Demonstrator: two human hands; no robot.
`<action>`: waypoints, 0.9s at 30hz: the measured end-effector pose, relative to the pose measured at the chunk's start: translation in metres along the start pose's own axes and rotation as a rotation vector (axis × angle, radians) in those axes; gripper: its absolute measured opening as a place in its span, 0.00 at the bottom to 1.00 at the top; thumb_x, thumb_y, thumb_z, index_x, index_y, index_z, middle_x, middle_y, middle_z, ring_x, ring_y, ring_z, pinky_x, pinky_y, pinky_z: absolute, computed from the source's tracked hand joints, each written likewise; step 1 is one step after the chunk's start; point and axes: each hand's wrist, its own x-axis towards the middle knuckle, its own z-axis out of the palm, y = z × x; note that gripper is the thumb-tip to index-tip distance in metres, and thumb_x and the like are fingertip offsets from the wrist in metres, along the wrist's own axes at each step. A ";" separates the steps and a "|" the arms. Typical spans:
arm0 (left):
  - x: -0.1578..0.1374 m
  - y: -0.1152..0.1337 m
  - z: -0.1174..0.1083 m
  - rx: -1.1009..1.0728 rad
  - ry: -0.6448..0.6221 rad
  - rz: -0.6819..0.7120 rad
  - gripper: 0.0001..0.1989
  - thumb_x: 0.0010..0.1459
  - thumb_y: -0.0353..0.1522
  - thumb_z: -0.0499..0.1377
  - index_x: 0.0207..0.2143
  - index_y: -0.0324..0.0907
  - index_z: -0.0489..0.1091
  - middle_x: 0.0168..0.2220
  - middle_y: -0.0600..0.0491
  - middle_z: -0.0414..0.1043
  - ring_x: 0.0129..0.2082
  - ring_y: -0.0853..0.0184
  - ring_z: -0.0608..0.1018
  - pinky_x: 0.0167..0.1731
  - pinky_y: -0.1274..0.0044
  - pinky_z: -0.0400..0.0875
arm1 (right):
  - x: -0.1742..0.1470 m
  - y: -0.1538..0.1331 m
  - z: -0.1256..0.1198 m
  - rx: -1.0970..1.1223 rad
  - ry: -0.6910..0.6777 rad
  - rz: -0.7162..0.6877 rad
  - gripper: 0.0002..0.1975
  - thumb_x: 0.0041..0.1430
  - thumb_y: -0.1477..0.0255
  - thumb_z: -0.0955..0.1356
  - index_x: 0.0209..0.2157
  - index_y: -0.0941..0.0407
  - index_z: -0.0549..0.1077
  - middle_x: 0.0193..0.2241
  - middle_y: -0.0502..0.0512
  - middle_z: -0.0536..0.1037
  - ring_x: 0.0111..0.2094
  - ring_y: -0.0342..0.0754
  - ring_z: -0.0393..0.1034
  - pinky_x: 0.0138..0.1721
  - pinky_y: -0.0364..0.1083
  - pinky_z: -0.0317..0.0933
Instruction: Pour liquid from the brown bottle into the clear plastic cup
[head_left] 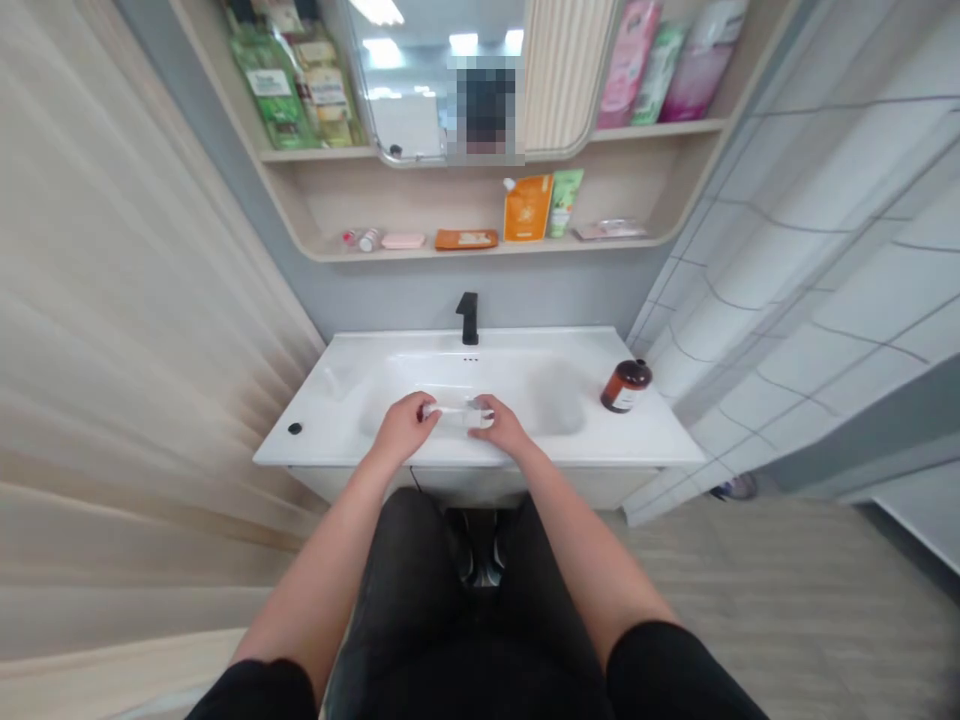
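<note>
Over the front of the white washbasin [517, 370], my left hand [405, 428] and my right hand [501, 425] face each other a short way apart. My left fingers pinch the left end of a small, pale, thin piece [448, 408]. In my right hand is a clear, whitish small piece [474, 414], with thumb and fingers closed around its right side. The two pieces meet or overlap between my hands; whether they are joined I cannot tell. Both are too small and see-through to name.
A black faucet [469, 318] stands behind the basin. On the counter are an amber bottle [627, 386] at right and a small black round piece [295, 428] at left. Above, a shelf holds an orange pouch [528, 208], a green tube [565, 203] and several toiletries. A curtain [150, 300] hangs left.
</note>
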 end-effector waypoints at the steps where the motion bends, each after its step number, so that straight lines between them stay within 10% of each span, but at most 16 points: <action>1: 0.001 0.000 0.000 0.004 0.003 0.003 0.10 0.63 0.38 0.66 0.45 0.46 0.80 0.33 0.53 0.78 0.31 0.60 0.78 0.40 0.68 0.74 | 0.000 0.000 0.000 0.003 0.001 0.004 0.39 0.43 0.67 0.83 0.58 0.49 0.75 0.57 0.56 0.81 0.55 0.57 0.77 0.54 0.55 0.72; 14: 0.034 0.027 0.036 0.182 -0.133 0.055 0.13 0.65 0.44 0.67 0.34 0.45 0.79 0.30 0.45 0.79 0.37 0.51 0.82 0.42 0.68 0.72 | 0.002 -0.005 -0.002 0.080 -0.004 -0.015 0.40 0.42 0.67 0.84 0.59 0.49 0.77 0.59 0.58 0.81 0.56 0.58 0.78 0.55 0.56 0.73; 27: 0.029 0.019 0.042 0.017 -0.215 0.193 0.18 0.60 0.30 0.67 0.53 0.45 0.82 0.49 0.45 0.78 0.52 0.50 0.81 0.61 0.59 0.75 | 0.000 -0.009 -0.001 0.143 -0.019 -0.022 0.41 0.40 0.66 0.85 0.59 0.49 0.78 0.57 0.59 0.82 0.56 0.60 0.78 0.56 0.57 0.74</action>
